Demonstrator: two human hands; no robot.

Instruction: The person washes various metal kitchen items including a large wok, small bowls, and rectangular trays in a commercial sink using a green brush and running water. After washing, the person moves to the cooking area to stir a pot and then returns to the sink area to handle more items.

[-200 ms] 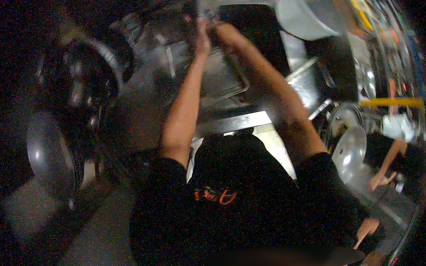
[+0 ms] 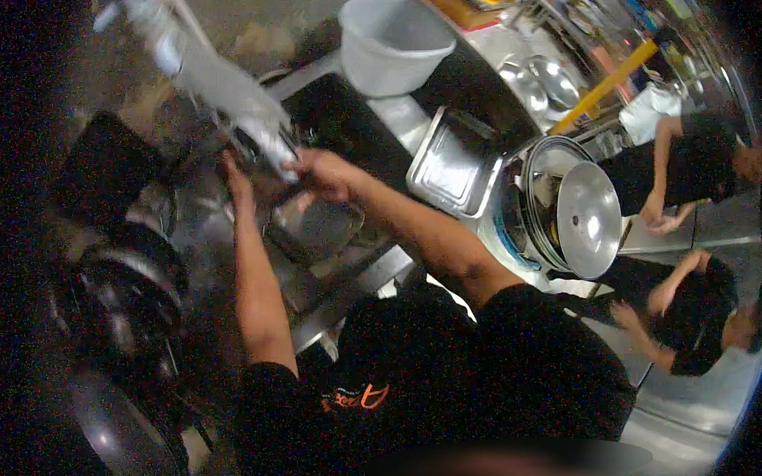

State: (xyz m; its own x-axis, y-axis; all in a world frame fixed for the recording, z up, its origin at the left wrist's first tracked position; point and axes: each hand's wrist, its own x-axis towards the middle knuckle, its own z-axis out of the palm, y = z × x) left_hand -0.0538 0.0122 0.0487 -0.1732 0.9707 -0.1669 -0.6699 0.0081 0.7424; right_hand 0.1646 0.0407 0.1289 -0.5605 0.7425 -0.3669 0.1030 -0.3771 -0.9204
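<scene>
The right hand (image 2: 331,174) touches the lower end of a long pale object (image 2: 230,87), which slants to the upper left; the left hand (image 2: 239,180) is just beside that end. Blur hides whether either hand's fingers are clamped or apart. A white bucket (image 2: 380,66) shows its pale inner wall, a metal tray (image 2: 453,168) its shiny bottom. A round metal bowl (image 2: 600,233) stands tilted.
</scene>
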